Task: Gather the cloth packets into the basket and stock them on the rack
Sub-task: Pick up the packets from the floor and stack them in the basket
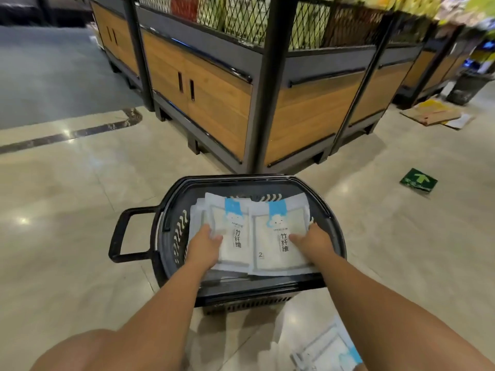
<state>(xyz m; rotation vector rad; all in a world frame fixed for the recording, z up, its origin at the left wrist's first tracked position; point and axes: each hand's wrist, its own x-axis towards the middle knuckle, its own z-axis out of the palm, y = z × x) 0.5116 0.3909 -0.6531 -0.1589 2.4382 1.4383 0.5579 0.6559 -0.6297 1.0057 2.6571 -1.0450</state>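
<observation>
A black plastic basket (333, 223) stands on the floor in front of me, holding several white cloth packets with blue tabs. My left hand (205, 246) grips the left stack of packets (230, 228), thumb on top. My right hand (312, 241) grips the right stack of packets (278, 236), thumb on top and fingers at its right edge. More packets (326, 349) lie on the floor at the bottom right, outside the basket.
A wooden display rack (222, 103) with black posts and wire mesh stands just beyond the basket. The basket's handle (120, 234) sticks out to the left. Flattened cardboard (434, 116) and a dark bin (467, 87) lie far right. A green arrow sticker (418, 179) marks the floor.
</observation>
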